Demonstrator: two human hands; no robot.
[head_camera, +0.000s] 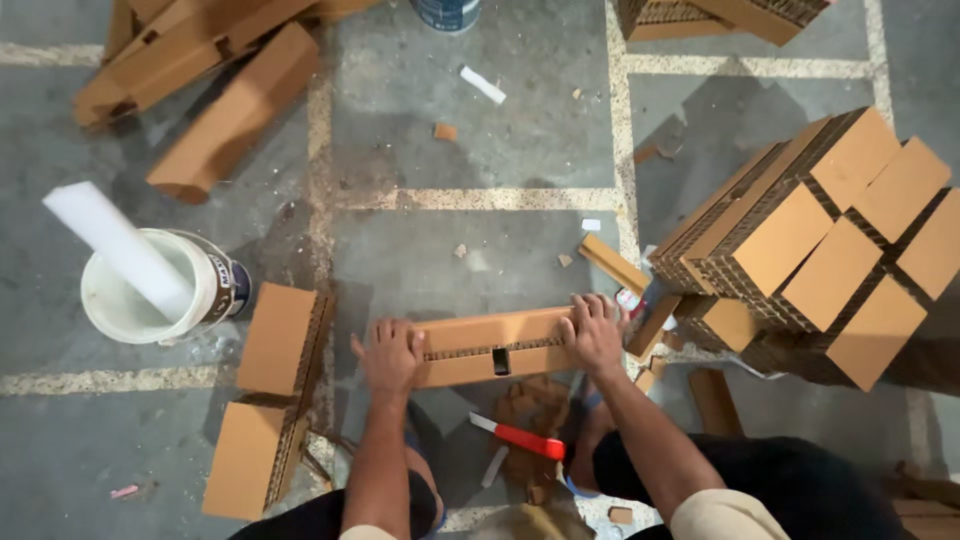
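A long brown honeycomb cardboard block (495, 347) lies across the concrete floor in front of me, with a small dark slot in its near side. My left hand (388, 355) presses on its left end, fingers spread. My right hand (594, 330) presses flat on its right end. Just below the block lies a red-handled knife (520, 437) on a brown cardboard scrap.
A white bucket (150, 288) holding a white stick stands at the left. Two cardboard blocks (268, 400) lie beside it. A stack of cardboard blocks (815, 255) fills the right. More blocks (200, 80) lie at the top left. Small scraps dot the floor.
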